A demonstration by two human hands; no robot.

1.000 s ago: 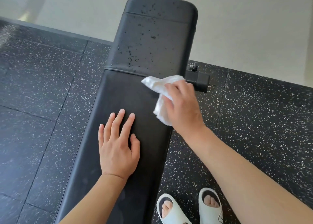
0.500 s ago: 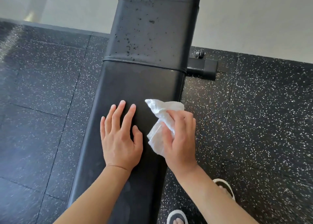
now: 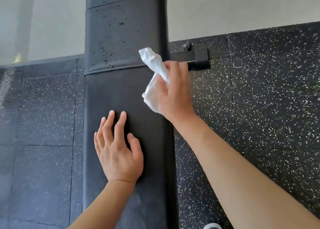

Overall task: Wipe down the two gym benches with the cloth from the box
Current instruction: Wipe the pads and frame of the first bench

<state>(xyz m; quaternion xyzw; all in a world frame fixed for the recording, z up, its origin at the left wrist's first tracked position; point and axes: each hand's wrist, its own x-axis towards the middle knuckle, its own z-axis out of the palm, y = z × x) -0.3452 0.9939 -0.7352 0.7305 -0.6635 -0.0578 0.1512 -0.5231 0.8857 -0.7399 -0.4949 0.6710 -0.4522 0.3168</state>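
Note:
A black padded gym bench [image 3: 121,93] runs from the bottom of the head view up to the top. Its far pad [image 3: 124,34] beyond the seam carries many small dark specks. My left hand [image 3: 117,149] lies flat on the near pad with fingers spread. My right hand [image 3: 174,90] grips a crumpled white cloth [image 3: 154,76] at the bench's right edge, just below the seam; one end of the cloth sticks up over the far pad.
Black rubber floor tiles with white flecks [image 3: 259,107] lie on both sides of the bench. A black metal frame foot with a bolt [image 3: 197,57] juts out to the right of the bench. Pale smooth floor [image 3: 242,7] begins beyond the mats. A white shoe tip [image 3: 212,226] shows at the bottom.
My right hand moved the cloth from the middle of the near pad forward along the right edge, up to the seam. My left hand stayed flat on the pad.

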